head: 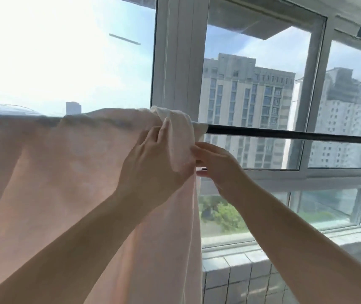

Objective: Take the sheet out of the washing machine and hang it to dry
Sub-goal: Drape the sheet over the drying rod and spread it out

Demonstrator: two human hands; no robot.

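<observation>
Because the pale pink cotton sheet (65, 172) is already laid over the dark horizontal drying rod (284, 134), the washing machine part of the task is judged to be finished, and only the spreading is left. The sheet is hung in front of the white-framed window (179, 62), and its right end is bunched into a thick fold on top of the rod, where it would probably dry badly.

The left hand (153, 163) is placed on this bunched fold, with the fingers stretched up along the cloth and the thumb side against it; the cloth is pressed and steadied more than it is grasped, as far as can be seen. The right hand (216, 163) is brought just beside it, and the edge of the sheet is pinched between its curled fingers, probably so that the fold can be pulled to the right along the free part of the rod.

The fingertips of the right hand are covered partly by the cloth, so the exact hold cannot be made out. The lower hem of the sheet is cut off by the picture, the rod's left part is hidden under the cloth, and the washing machine is not in view.
</observation>
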